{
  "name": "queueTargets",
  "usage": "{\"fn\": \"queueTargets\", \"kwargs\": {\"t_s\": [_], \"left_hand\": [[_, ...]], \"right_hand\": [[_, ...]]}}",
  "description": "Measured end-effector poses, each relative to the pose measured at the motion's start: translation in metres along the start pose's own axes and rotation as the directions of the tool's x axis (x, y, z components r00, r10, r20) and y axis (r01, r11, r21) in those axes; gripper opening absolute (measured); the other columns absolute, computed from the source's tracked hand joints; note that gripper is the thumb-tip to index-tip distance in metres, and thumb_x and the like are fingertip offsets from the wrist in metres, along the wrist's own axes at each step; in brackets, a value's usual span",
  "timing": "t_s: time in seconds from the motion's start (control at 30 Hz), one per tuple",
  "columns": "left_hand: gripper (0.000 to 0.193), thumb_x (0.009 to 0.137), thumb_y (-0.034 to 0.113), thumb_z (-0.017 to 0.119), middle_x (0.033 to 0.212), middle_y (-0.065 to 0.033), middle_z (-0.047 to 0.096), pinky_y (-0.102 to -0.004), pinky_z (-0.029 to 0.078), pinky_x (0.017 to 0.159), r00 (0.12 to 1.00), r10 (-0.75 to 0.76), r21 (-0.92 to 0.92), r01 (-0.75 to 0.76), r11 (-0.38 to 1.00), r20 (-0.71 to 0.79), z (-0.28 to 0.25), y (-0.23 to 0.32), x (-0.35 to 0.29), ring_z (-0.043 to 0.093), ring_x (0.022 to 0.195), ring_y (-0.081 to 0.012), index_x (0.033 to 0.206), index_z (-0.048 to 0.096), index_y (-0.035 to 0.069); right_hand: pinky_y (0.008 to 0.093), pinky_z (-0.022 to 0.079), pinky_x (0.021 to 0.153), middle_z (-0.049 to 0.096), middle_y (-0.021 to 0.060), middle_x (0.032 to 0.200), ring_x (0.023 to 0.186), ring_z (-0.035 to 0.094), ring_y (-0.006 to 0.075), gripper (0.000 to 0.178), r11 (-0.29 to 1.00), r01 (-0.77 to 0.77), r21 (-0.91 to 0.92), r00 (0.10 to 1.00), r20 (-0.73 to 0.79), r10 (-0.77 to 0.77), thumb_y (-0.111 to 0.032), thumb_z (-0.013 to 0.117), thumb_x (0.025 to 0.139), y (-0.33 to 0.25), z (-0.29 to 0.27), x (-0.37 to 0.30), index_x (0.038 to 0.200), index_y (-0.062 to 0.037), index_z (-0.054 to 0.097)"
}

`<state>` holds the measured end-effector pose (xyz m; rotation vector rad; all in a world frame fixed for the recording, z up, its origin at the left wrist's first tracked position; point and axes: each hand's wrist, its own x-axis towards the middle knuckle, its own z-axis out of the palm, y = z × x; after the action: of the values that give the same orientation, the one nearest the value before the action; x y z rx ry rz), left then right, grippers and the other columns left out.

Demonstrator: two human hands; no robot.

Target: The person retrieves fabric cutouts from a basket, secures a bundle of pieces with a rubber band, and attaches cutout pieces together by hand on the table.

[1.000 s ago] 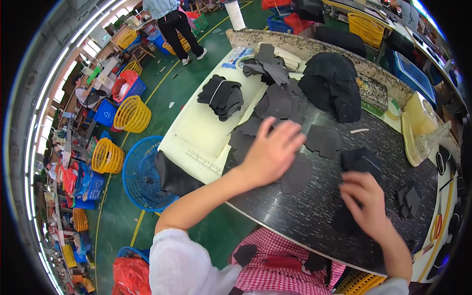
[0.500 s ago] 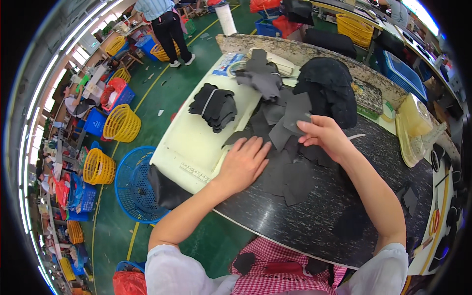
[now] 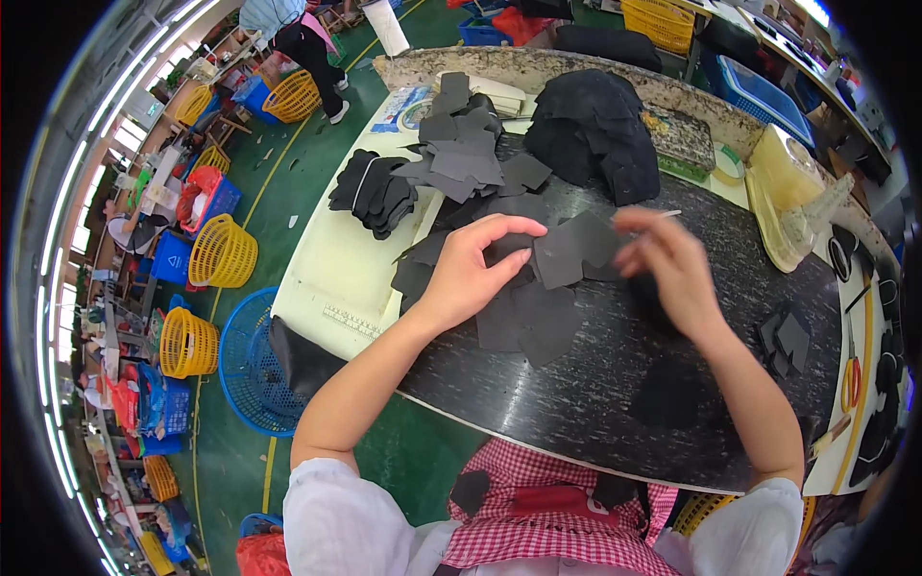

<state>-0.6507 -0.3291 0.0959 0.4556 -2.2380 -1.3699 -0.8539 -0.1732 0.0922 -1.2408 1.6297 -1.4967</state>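
Observation:
Loose dark grey fabric-like pieces (image 3: 523, 322) lie overlapped on the black speckled tabletop. My left hand (image 3: 466, 269) curves over them, its thumb and index finger apart, fingertips at the edge of one flat grey piece (image 3: 559, 257). To the right of that piece is my right hand (image 3: 670, 274), its fingers smeared by motion, so whether it holds anything is unclear. Behind my left hand lies a heap of grey pieces (image 3: 466, 158). Left of the heap sits a black bundle (image 3: 375, 192) with a light band round it.
A tall black stack (image 3: 595, 130) stands at the back. At the right are a tape roll (image 3: 728, 165), a yellowish container (image 3: 786, 171), orange-handled scissors (image 3: 851, 379) and a few small dark pieces (image 3: 786, 338). A blue basket (image 3: 248, 360) stands on the floor beside the table's left end.
My left hand has gone from lying flat to a curved shape with thumb and index apart. My right hand, earlier pinching a grey piece, has moved right. The whole view has shifted slightly.

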Motion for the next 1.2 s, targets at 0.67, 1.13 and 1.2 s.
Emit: {"fn": "queueTargets", "kwargs": {"t_s": [0.67, 1.13, 1.2], "left_hand": [[0.025, 0.083, 0.004, 0.064, 0.093, -0.0003, 0.067, -0.0218, 0.047, 0.069, 0.981, -0.144, 0.177, 0.121, 0.977, 0.127, 0.027, 0.025, -0.002, 0.06, 0.076, -0.0065, 0.108, 0.063, 0.005], [0.033, 0.082, 0.011, 0.065, 0.115, -0.0144, 0.062, -0.0316, 0.047, 0.084, 0.922, 0.378, 0.647, -0.236, 0.725, -0.088, 0.025, 0.024, -0.02, 0.06, 0.1, -0.0255, 0.114, 0.062, 0.004], [0.046, 0.077, 0.016, 0.069, 0.123, -0.0177, 0.055, -0.0343, 0.047, 0.083, 0.814, 0.581, 0.68, -0.439, 0.587, 0.024, 0.048, 0.039, -0.021, 0.054, 0.107, -0.0293, 0.12, 0.059, 0.004]], "right_hand": [[0.0391, 0.043, 0.091, 0.061, 0.0076, 0.099, 0.101, 0.058, 0.0253, 0.009, 0.946, 0.321, -0.049, 0.875, 0.397, -0.276, -0.007, 0.064, 0.084, -0.006, -0.005, -0.015, 0.093, -0.0054, 0.061], [0.0355, 0.05, 0.078, 0.062, 0.009, 0.095, 0.088, 0.063, 0.0275, 0.013, 0.93, 0.288, -0.227, 0.913, 0.359, -0.195, -0.007, 0.061, 0.088, -0.017, -0.051, -0.107, 0.099, -0.004, 0.057], [0.0298, 0.048, 0.065, 0.062, 0.0088, 0.085, 0.072, 0.062, 0.0229, 0.014, 0.958, 0.211, -0.194, 0.948, 0.281, -0.152, -0.009, 0.061, 0.089, -0.013, -0.054, -0.11, 0.102, -0.003, 0.057]]}}
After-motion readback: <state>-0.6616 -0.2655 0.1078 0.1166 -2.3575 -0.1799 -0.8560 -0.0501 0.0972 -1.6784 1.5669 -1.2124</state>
